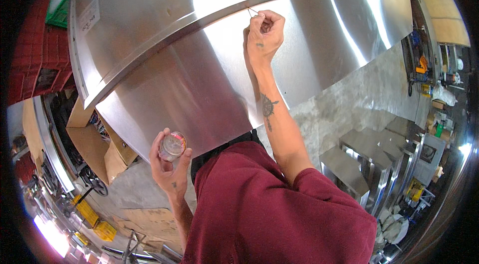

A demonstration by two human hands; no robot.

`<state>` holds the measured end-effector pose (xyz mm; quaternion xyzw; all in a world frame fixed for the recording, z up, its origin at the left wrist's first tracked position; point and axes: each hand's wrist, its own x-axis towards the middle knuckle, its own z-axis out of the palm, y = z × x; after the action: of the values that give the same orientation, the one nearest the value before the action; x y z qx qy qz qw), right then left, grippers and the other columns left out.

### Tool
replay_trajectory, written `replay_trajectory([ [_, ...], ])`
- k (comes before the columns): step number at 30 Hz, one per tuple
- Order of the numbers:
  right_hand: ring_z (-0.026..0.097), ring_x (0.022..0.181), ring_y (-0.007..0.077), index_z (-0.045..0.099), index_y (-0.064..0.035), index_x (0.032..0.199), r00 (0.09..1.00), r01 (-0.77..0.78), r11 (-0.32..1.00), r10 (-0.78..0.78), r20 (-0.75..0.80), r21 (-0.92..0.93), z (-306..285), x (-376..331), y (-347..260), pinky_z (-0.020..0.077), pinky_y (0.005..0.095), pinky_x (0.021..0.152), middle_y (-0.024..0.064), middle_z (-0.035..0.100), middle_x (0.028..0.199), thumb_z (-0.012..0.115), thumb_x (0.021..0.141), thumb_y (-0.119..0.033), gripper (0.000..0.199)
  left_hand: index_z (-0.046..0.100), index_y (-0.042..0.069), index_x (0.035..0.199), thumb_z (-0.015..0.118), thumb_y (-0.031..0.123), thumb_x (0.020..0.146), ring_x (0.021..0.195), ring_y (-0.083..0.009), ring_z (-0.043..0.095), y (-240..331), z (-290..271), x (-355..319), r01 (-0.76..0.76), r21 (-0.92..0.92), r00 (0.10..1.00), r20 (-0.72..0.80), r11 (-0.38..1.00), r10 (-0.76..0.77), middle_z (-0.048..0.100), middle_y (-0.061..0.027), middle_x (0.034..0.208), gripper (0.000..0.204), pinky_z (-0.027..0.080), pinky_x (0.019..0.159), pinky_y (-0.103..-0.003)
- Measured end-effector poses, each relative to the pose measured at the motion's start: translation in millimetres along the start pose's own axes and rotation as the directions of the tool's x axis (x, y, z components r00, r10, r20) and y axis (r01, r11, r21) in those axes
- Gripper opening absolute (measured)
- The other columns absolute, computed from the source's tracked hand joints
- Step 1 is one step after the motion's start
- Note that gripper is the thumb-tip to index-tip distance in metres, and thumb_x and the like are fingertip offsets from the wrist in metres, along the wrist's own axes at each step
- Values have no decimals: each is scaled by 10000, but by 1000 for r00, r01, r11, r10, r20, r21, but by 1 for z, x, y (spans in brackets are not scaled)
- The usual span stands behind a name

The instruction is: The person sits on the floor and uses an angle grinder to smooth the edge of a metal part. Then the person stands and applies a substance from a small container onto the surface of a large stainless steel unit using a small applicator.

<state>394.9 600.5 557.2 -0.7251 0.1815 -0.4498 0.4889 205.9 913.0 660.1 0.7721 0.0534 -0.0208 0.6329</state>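
Under the head camera: a large shiny metal panel (194, 87) spreads across the upper half of the view, just in front of the person.
Raised edge: a metal ridge (144, 53) runs along the panel, bending from lower left to upper right.
Right hand: reaching forward over the panel, the right hand (266, 37) has a narrow grip, fingertips pinching a thin stick (253, 10).
Stick: its far end points at the raised edge; whether it touches there, I cannot tell.
Left hand: palm up near the panel's lower edge, the left hand (168, 173) has its grip curled around a small round jar (172, 145), thumb on one side and fingers on the other.
Jar: clear-looking, seen from above, well apart from the stick; its contents are hard to make out.
Shirt: dark red cloth (279, 219) fills the lower middle.
Left side: a red crate (40, 47), a green crate (62, 3) and an open cardboard box (90, 139).
Right side: bent metal pieces (366, 147) stand on the grey floor (344, 97).
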Motion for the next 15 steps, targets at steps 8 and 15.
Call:
replay_trajectory([
  [8, 604, 798, 142, 614, 1, 1072, 1000, -11, 1000, 12, 9, -22, 2, -2, 4, 550, 312, 731, 88, 617, 971, 680, 1034, -111, 135, 478, -32, 1529, 853, -49, 870, 1389, -279, 567, -3, -3, 5, -28, -31, 1000, 11, 999, 28, 566, -213, 1525, 759, 493, 1170, -415],
  [15, 604, 799, 146, 614, -1, 1068, 1000, -13, 1000, 13, 17, -17, -6, -8, 2, 552, 316, 736, 86, 619, 957, 681, 1033, -113, 134, 483, -25, 1526, 848, -48, 876, 1382, -271, 576, 4, -4, -2, -31, 3, 999, 32, 1000, 31, 565, -207, 1530, 746, 511, 1160, -409],
])
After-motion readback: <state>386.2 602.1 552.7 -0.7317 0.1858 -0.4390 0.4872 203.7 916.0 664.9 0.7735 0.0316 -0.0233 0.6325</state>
